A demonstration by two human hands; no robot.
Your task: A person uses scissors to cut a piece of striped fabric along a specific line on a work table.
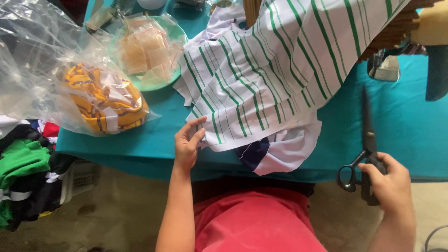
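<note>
We have our left hand (pixel 187 145) pinching the near edge of the white cloth with green stripes (pixel 261 74), which lies spread over the teal surface (pixel 401 126), while our right hand (pixel 389 179) is closed around the handles of black scissors (pixel 366 149), blades shut and held off the cloth. We judge this the lining-up step before a cut; the blades must open and meet the held edge
</note>
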